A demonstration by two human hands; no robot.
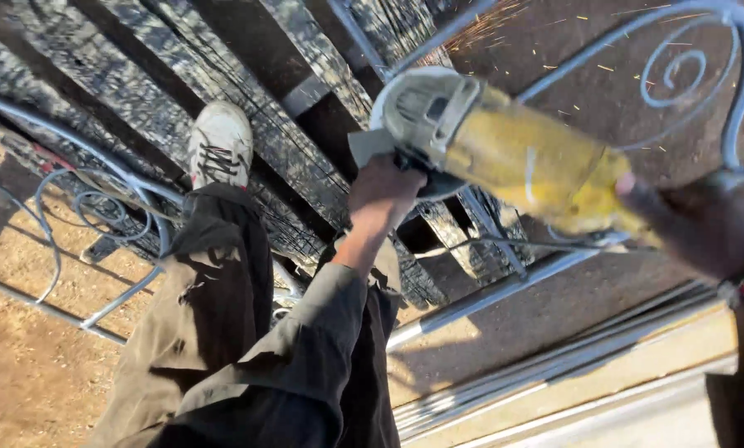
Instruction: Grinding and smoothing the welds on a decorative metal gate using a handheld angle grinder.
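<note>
- The left hand, in the middle of the frame, is clenched around the side handle of a yellow grinder.
- The right hand, at the right edge, grasps the grinder's back end.
- The grinder sits in the upper middle, tilted, its gray guard toward the metal bars.
- Orange sparks fly at the top, so I think grinding is the step under way.
- A white shoe stands on the gate frame at the upper left.
- The next move calls for firm, steady hands and keeping the leg away from the sparks.
</note>
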